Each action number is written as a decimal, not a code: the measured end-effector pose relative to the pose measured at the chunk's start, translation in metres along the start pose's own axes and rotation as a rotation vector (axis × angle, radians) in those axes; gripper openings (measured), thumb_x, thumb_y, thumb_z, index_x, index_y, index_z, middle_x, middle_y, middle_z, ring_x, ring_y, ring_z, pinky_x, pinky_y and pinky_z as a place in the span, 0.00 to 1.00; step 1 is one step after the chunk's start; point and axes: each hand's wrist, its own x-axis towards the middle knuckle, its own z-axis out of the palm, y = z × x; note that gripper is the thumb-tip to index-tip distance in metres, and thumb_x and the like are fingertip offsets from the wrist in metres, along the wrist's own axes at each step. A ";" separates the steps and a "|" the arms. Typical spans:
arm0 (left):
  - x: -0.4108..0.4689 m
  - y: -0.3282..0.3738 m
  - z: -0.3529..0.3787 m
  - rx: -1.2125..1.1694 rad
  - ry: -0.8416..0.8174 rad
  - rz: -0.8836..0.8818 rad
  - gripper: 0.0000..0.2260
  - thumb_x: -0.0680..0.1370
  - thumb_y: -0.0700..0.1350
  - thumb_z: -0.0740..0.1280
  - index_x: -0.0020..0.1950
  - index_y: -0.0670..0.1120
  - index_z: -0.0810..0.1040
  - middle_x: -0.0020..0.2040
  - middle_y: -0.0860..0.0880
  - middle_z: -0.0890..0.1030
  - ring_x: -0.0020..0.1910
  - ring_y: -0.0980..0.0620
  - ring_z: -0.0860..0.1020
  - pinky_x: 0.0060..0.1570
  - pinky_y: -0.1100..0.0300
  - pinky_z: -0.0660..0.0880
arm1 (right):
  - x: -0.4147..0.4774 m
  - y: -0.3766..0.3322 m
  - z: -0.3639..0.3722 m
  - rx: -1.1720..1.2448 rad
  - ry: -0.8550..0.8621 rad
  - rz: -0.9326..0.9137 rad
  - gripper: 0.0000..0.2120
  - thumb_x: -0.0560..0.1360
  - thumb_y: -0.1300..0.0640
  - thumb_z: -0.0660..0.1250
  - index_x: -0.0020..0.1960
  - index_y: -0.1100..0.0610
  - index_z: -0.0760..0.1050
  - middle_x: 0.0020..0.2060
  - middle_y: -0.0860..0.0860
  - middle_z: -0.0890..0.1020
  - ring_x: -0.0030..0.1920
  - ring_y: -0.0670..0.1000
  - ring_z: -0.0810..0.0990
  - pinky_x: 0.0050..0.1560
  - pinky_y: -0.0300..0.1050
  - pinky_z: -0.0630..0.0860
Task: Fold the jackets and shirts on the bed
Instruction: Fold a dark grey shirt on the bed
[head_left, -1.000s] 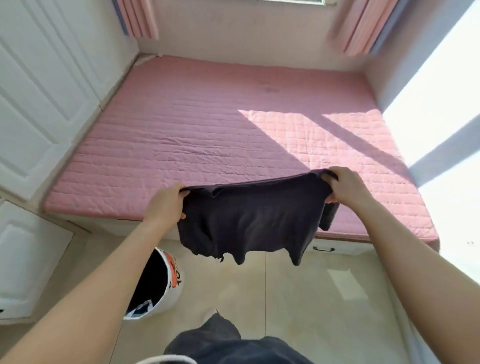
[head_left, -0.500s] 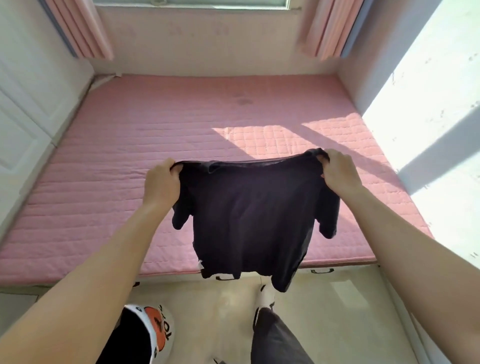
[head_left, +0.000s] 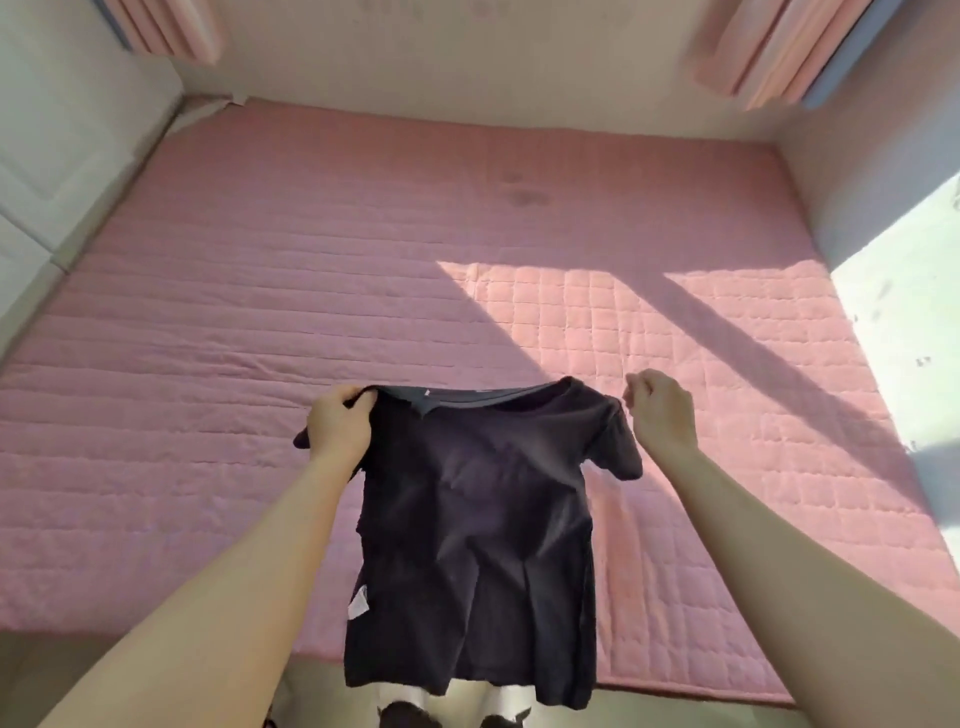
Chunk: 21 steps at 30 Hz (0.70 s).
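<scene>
A dark short-sleeved T-shirt (head_left: 478, 519) hangs spread out in front of me, over the near edge of the pink quilted bed (head_left: 260, 312). My left hand (head_left: 340, 426) grips its left shoulder, fingers curled over the fabric. At the tip of the right shoulder my right hand (head_left: 661, 415) has its fingers curled and pinches the cloth there. The collar faces away from me, and a small white care label (head_left: 358, 605) shows near the left hem. The hem hangs below the bed's front edge. No other clothes lie on the bed.
White wardrobe doors (head_left: 47, 156) line the bed's left side. Pink curtains (head_left: 769, 47) hang at the far corners and a wall (head_left: 883, 171) closes the right side. A sunlit patch crosses the bed's right half. My feet (head_left: 452, 712) stand on the floor below the hem.
I have stepped closer to the bed and carried the T-shirt forward over it. The shirt now hangs at full length. The basket on the floor has left the view.
</scene>
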 end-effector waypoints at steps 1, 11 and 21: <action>0.014 -0.009 0.015 -0.002 -0.009 -0.021 0.09 0.80 0.41 0.64 0.56 0.41 0.81 0.53 0.45 0.82 0.51 0.49 0.76 0.49 0.59 0.68 | 0.013 0.007 0.018 -0.015 -0.028 0.019 0.15 0.81 0.58 0.56 0.39 0.63 0.73 0.35 0.55 0.78 0.41 0.59 0.75 0.40 0.46 0.61; 0.087 -0.154 0.136 0.181 -0.223 -0.105 0.15 0.77 0.39 0.68 0.63 0.45 0.76 0.64 0.45 0.75 0.59 0.46 0.75 0.60 0.55 0.71 | 0.011 0.143 0.196 -0.169 -0.404 0.161 0.06 0.79 0.57 0.60 0.49 0.56 0.74 0.46 0.52 0.80 0.51 0.55 0.77 0.50 0.44 0.68; 0.145 -0.241 0.168 0.340 -0.147 0.155 0.10 0.76 0.35 0.66 0.57 0.43 0.78 0.58 0.44 0.71 0.52 0.45 0.76 0.58 0.54 0.72 | 0.106 0.158 0.270 -0.342 -0.353 -0.161 0.15 0.78 0.61 0.61 0.64 0.57 0.70 0.64 0.53 0.69 0.60 0.57 0.74 0.61 0.52 0.70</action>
